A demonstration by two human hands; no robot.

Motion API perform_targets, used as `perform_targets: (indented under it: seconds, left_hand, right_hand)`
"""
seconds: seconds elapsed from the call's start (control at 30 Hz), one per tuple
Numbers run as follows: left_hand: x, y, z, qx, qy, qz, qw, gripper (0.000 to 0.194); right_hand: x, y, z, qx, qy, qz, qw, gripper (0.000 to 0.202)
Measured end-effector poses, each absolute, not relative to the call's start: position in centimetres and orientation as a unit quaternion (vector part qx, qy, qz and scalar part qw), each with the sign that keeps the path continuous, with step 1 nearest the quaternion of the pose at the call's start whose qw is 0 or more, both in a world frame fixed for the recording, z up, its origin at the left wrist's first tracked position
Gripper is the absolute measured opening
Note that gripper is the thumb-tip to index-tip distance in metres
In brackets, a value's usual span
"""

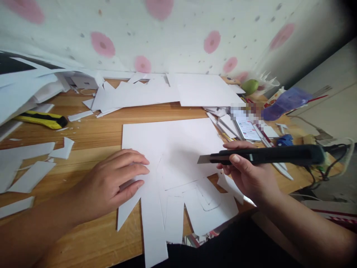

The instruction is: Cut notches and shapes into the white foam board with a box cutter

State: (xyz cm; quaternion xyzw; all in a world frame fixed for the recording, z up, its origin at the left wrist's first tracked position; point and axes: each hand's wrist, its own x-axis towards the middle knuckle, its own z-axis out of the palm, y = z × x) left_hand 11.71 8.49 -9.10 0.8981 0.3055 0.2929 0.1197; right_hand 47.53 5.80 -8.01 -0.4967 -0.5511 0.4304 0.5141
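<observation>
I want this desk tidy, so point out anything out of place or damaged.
Loose white offcuts lie untidily across the left side of the wooden desk. At the back right, an apparent green fruit seems odd near cutting work. The notched near edge of the white sheet looks cut, not damaged.

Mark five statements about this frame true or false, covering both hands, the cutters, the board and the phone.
1. The right hand holds a black cutter with its blade out. True.
2. The left hand holds the yellow cutter. False: that hand rests open on the white board, and the yellow cutter lies on the table to the left.
3. Thin dark lines are marked on the white board. True.
4. The phone lies left of the board. False: it lies to the right.
5. White scraps lie on the table at the left. True.
</observation>
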Motion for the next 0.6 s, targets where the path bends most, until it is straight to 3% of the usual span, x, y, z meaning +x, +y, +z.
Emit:
perform_targets:
  seconds: [0.17,0.3,0.4,0.6]
  left_hand:
    - [9.8,10.6,-10.3,0.888,0.373,0.254,0.090,0.020]
    - [7.5,13.1,-11.0,0.851,0.459,0.245,0.063,0.039]
    - [6.7,14.1,-11.2,0.835,0.497,0.227,0.061,0.047]
    - [7.2,13.8,-11.5,0.833,0.517,0.185,0.072,0.049]
  right_hand:
    - [47.1,4.8,-8.1,-0.444,-0.660,0.355,0.492,0.034]
    - [47.0,3.5,-6.2,-0.295,-0.878,0.221,0.307,0.047]
    - [47.0,2.6,-5.8,-0.238,-0.943,0.116,0.203,0.043]
    - [47.6,0.9,-7.6,-0.275,-0.944,0.009,0.181,0.019]
